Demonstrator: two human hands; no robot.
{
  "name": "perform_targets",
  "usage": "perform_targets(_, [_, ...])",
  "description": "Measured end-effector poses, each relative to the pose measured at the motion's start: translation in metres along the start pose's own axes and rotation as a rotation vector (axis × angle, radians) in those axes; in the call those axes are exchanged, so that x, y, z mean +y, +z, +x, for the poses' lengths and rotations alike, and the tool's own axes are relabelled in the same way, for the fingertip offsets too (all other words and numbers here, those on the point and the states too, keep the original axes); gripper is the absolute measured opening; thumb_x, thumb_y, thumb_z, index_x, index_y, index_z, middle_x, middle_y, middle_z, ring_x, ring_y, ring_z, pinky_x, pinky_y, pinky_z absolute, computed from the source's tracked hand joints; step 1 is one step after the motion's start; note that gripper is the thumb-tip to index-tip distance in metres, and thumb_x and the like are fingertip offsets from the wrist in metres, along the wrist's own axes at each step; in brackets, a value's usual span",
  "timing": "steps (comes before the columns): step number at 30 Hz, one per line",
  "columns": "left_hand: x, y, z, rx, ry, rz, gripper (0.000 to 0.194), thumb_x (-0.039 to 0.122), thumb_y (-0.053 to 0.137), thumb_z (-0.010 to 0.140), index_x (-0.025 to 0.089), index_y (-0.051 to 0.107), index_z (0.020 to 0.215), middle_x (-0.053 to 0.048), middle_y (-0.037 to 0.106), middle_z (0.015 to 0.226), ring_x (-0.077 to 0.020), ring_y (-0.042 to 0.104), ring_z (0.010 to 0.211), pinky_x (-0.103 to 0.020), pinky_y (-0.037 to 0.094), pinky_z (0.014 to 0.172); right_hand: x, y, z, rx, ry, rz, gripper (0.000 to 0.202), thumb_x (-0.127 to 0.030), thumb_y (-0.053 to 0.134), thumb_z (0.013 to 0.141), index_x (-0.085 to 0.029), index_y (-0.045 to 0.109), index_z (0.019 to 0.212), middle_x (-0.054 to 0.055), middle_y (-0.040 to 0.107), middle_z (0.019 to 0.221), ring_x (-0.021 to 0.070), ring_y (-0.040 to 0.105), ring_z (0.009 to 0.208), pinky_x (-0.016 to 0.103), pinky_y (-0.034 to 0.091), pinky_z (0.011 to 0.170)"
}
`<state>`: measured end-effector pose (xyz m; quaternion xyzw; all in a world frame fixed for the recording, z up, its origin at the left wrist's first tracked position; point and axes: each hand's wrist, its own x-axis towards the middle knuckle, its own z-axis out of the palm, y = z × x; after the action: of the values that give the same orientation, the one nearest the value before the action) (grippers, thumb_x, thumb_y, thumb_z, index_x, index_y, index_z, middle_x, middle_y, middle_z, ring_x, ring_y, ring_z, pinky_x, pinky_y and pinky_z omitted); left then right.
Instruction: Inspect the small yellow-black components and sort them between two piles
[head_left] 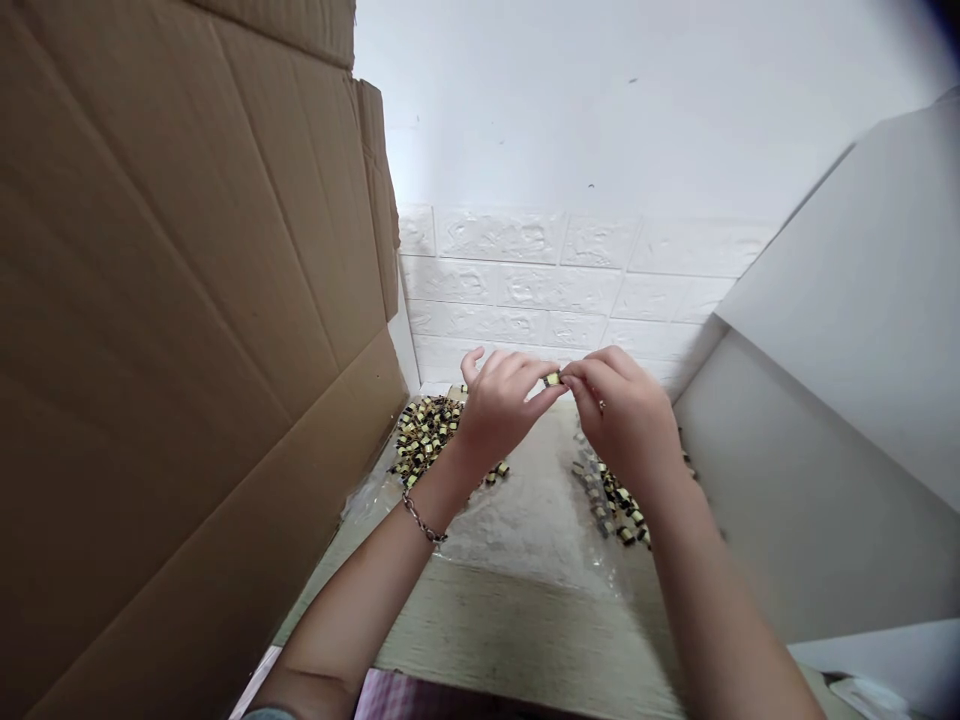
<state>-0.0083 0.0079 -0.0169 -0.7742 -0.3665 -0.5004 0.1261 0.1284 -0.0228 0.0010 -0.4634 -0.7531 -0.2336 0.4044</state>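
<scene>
My left hand (504, 402) pinches a small yellow-and-black transformer (553, 379) between thumb and fingertips, above the middle of the table. From the other side, the fingertips of my right hand (622, 410) close on the right end of the same part; whether they grip its body or a wire lead is too small to tell. A heap of similar transformers (426, 435) lies on the left, partly behind my left hand. Another pile of transformers (621, 505) is on the right, partly covered by my right hand and forearm.
A clear plastic sheet (517, 535) lies on the pale table (480, 610) beneath both piles. A tall cardboard panel (187, 300) walls off the left side. White panels (817, 470) stand on the right, and a white brick-patterned wall (525, 285) closes the back.
</scene>
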Motion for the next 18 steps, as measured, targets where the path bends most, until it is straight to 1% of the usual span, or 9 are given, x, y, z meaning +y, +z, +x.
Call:
perform_targets(1, [0.0005, -0.0019, 0.0017, -0.051, -0.056, -0.104, 0.016, 0.036, 0.053, 0.077, 0.023, 0.060, 0.082, 0.002, 0.064, 0.083, -0.0136, 0.054, 0.083, -0.038, 0.019, 0.093, 0.0011, -0.0012, 0.0003, 0.016, 0.013, 0.037, 0.011, -0.019, 0.046, 0.082, -0.019, 0.057, 0.079, 0.001, 0.056, 0.078, 0.0117, 0.052, 0.068, 0.024, 0.037, 0.060])
perform_targets(3, [0.0012, -0.0049, 0.0048, -0.130, -0.173, -0.338, 0.020, 0.038, 0.057, 0.073, 0.021, 0.061, 0.082, 0.001, 0.064, 0.083, -0.0126, 0.054, 0.079, -0.034, 0.028, 0.088, 0.0030, -0.0036, 0.0007, 0.056, 0.036, 0.084, 0.010, -0.021, 0.048, 0.082, -0.020, 0.057, 0.079, 0.000, 0.056, 0.078, 0.0108, 0.052, 0.067, 0.023, 0.038, 0.059])
perform_targets(5, [0.0013, -0.0058, 0.0072, -0.176, -0.302, -0.599, 0.025, 0.039, 0.060, 0.070, 0.018, 0.062, 0.084, -0.001, 0.064, 0.083, -0.0125, 0.054, 0.077, -0.030, 0.036, 0.080, 0.0042, -0.0055, 0.0008, 0.094, 0.041, 0.102, 0.009, -0.022, 0.049, 0.081, -0.020, 0.058, 0.079, -0.001, 0.056, 0.077, 0.0099, 0.052, 0.064, 0.022, 0.038, 0.057])
perform_targets(7, [0.0010, -0.0047, 0.0085, -0.224, -0.436, -0.852, 0.029, 0.038, 0.062, 0.068, 0.015, 0.063, 0.085, -0.004, 0.064, 0.086, -0.0135, 0.054, 0.080, -0.028, 0.038, 0.076, 0.0044, -0.0062, 0.0008, 0.118, 0.026, 0.096, 0.009, -0.022, 0.049, 0.081, -0.020, 0.058, 0.079, 0.000, 0.056, 0.076, 0.0096, 0.051, 0.063, 0.022, 0.038, 0.056])
perform_targets(9, [0.0008, -0.0032, 0.0090, -0.277, -0.537, -1.057, 0.029, 0.037, 0.062, 0.067, 0.013, 0.063, 0.084, -0.005, 0.063, 0.086, -0.0148, 0.054, 0.083, -0.029, 0.038, 0.078, 0.0041, -0.0061, 0.0007, 0.135, 0.002, 0.064, 0.008, -0.022, 0.050, 0.080, -0.019, 0.058, 0.079, 0.000, 0.057, 0.077, 0.0095, 0.051, 0.062, 0.022, 0.038, 0.056])
perform_targets(12, [0.0008, -0.0018, 0.0088, -0.324, -0.596, -1.262, 0.024, 0.035, 0.061, 0.069, 0.014, 0.063, 0.081, -0.003, 0.061, 0.079, -0.0125, 0.052, 0.080, -0.028, 0.036, 0.078, 0.0038, -0.0052, 0.0009, 0.171, -0.048, -0.011, 0.007, -0.022, 0.051, 0.079, -0.019, 0.057, 0.078, 0.000, 0.057, 0.076, 0.0103, 0.052, 0.064, 0.024, 0.038, 0.059])
perform_targets(15, [0.0003, -0.0010, 0.0082, -0.362, -0.624, -1.387, 0.021, 0.035, 0.058, 0.073, 0.014, 0.061, 0.073, 0.000, 0.056, 0.072, -0.0083, 0.046, 0.071, -0.025, 0.034, 0.071, 0.0039, -0.0051, 0.0015, 0.219, -0.107, -0.088, 0.004, -0.021, 0.053, 0.077, -0.019, 0.056, 0.076, 0.000, 0.058, 0.073, 0.0120, 0.053, 0.068, 0.026, 0.037, 0.065])
perform_targets(18, [-0.0005, 0.0003, 0.0076, -0.406, -0.687, -1.493, 0.024, 0.035, 0.056, 0.074, 0.012, 0.058, 0.068, 0.000, 0.051, 0.068, -0.0067, 0.042, 0.065, -0.024, 0.032, 0.066, 0.0037, -0.0058, 0.0023, 0.225, -0.142, -0.138, 0.003, -0.020, 0.053, 0.076, -0.020, 0.056, 0.075, -0.001, 0.058, 0.073, 0.0121, 0.053, 0.069, 0.027, 0.035, 0.067])
